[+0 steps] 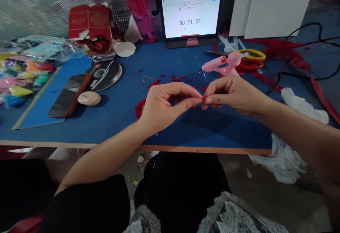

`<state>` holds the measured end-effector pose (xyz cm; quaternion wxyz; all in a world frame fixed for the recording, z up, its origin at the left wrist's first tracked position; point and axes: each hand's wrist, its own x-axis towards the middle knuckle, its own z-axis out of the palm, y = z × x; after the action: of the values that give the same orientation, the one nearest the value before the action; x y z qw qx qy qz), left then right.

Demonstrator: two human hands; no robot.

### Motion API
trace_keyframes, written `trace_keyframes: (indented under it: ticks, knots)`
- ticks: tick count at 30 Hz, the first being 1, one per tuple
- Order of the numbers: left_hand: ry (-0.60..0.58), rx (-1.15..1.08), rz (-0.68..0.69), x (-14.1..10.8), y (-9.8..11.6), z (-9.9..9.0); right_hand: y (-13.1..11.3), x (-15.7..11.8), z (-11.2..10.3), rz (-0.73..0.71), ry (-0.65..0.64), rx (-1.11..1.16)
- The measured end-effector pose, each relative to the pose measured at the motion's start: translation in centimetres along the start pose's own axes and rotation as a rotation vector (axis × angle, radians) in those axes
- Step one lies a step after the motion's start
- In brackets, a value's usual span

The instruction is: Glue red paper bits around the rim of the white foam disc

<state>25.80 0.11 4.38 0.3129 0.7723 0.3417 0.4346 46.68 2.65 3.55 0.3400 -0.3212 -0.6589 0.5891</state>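
Observation:
My left hand [166, 103] and my right hand [230, 93] meet fingertip to fingertip above the blue tabletop. Both are pinched closed, thumb against forefinger. Whatever sits between the fingertips is too small and too covered to name. Small red pieces [140, 108] lie heaped beside and partly behind my left hand, and more are scattered beyond both hands. A pink glue gun [223, 64] with a lit orange light rests just past my right hand. Behind it are scissors [252, 54] with yellow and red handles.
A tablet [192, 13] showing a timer stands at the back, beside a pink bottle [142, 17]. To the left lie a phone [69, 95], a ribbon spool [105, 74], a beige oval case [89, 98] and colourful packets [23, 73]. Red ribbon [297, 63] and a black cable [281, 75] trail at right.

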Motion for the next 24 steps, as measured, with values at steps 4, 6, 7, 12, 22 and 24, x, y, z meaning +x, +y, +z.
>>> trace_keyframes:
  ticks: [4, 6, 7, 12, 22, 24]
  knots:
    - [0.067, 0.206, 0.07, 0.1, -0.3, -0.2, -0.2, 0.0, -0.5, -0.037, 0.046, 0.011]
    - [0.031, 0.337, 0.161, 0.0, -0.2, 0.1, -0.3, 0.1, -0.7, -0.07, 0.097, 0.037]
    - [-0.046, 0.41, 0.21, -0.1, -0.1, 0.5, -0.3, 0.2, -0.7, -0.08, 0.118, 0.053]
    - [-0.604, 0.796, 0.174, 0.3, 0.8, 3.4, -0.1, 0.4, -0.7, -0.13, 0.191, 0.113]
    - [-0.688, 0.812, 0.036, 1.9, 0.7, 5.7, 0.2, 0.4, -0.7, -0.14, 0.234, 0.107]
    - [-0.701, 0.872, 0.08, 1.8, 0.8, 6.0, 0.2, 0.4, -0.7, -0.146, 0.235, 0.098]
